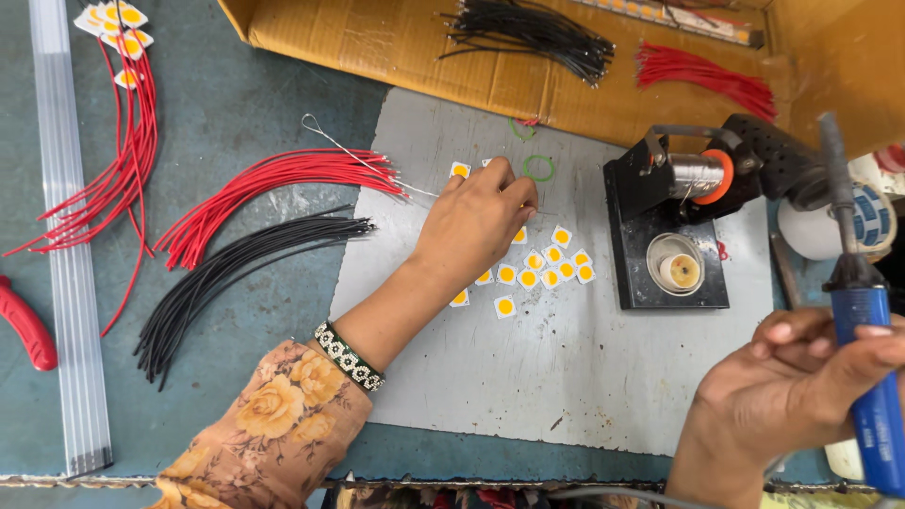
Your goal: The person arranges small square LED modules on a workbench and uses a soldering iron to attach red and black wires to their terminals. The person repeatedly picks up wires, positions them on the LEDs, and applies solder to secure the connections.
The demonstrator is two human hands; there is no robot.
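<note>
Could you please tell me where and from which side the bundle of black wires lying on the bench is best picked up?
Grip the bundle of black wires near its upper-right end, where the strands lie tight together; toward the lower left they fan apart. Come from above with the fingers across the strands. The red wire bundle lies close on the far side, so approaching from the near side looks safer.

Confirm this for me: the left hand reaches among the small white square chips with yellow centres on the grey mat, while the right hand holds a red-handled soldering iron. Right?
Not quite. In the head view the soldering iron in the right hand has a blue handle, not red. The left hand does reach among the white square chips with yellow centres on the grey mat.
</note>
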